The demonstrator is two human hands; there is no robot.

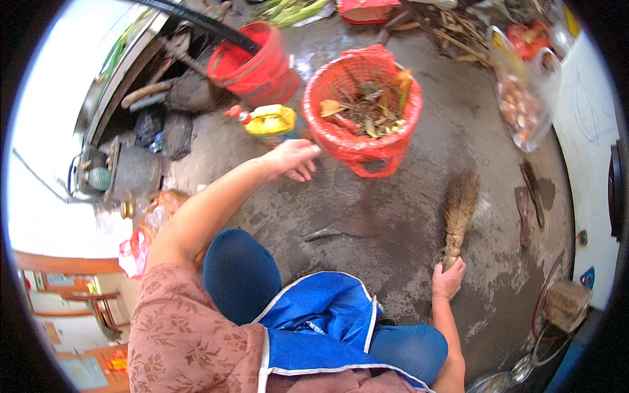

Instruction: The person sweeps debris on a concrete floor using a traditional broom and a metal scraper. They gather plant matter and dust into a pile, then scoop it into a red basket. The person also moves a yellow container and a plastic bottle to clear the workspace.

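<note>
My right hand grips the short bound handle of a straw hand broom, whose bristles point away from me on the concrete floor. My left hand reaches forward with nothing in it, its fingers apart and slightly curled. It is just short of a red plastic basket lined with a red mesh or bag. Inside lie dry leaves, peelings and other plant scraps. Left of the basket, behind my left hand, stands a yellow plastic jug with a red cap.
A red bucket stands at the far left with a dark pole in it. Firewood sticks lie at the back right, near a clear bag of brown, rounded things. Wood pieces and a block lie by the white cabinet.
</note>
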